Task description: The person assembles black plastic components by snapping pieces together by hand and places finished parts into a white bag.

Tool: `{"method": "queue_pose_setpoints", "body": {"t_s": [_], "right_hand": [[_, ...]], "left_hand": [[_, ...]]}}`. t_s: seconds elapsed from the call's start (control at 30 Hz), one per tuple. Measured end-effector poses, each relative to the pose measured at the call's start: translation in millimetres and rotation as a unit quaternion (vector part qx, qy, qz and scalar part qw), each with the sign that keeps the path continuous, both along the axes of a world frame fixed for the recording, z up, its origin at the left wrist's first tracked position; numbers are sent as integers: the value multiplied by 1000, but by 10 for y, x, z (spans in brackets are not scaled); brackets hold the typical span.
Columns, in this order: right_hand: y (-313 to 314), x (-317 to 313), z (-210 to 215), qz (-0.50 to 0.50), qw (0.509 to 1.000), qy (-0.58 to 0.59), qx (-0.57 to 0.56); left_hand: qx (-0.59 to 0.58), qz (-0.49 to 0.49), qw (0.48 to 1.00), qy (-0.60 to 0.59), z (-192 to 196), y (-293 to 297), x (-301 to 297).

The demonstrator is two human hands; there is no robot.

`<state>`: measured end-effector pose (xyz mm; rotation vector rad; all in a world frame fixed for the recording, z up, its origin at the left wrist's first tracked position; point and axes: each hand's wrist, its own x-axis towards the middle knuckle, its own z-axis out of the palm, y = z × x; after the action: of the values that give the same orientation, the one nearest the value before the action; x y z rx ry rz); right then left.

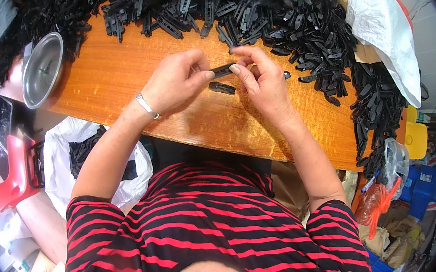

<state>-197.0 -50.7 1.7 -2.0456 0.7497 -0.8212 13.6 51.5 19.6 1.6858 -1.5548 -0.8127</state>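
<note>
Over the wooden table, my left hand (177,81) pinches one end of a long black slotted plastic part (223,71) between thumb and fingers. At its other end, my right hand (267,84) has thumb and forefinger closed on the same part. A second black plastic piece (221,87), slightly curved, lies on the wood just below it, touched by neither hand. Beside the right hand, a small dark piece (287,75) shows only in part. The finger pads of both hands are hidden.
A big heap of black plastic parts (247,12) covers the far side of the table (116,94) and runs down its right edge. At left stands a round metal lid or dish (44,70); below it, a white sack (61,154) holds black parts. A red chair (15,172) stands further left.
</note>
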Motion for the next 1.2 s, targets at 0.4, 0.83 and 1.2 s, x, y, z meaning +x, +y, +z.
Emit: {"method": "queue_pose_setpoints", "body": {"t_s": [0.4, 0.83, 1.2], "right_hand": [[177, -219, 26, -13, 914, 12, 405], [100, -159, -203, -32, 967, 153, 201], [352, -259, -286, -20, 984, 94, 147]], "left_hand": [[68, 78, 986, 127, -153, -17, -235], [33, 80, 996, -38, -276, -31, -274], [73, 52, 996, -1, 29, 497, 58]]}}
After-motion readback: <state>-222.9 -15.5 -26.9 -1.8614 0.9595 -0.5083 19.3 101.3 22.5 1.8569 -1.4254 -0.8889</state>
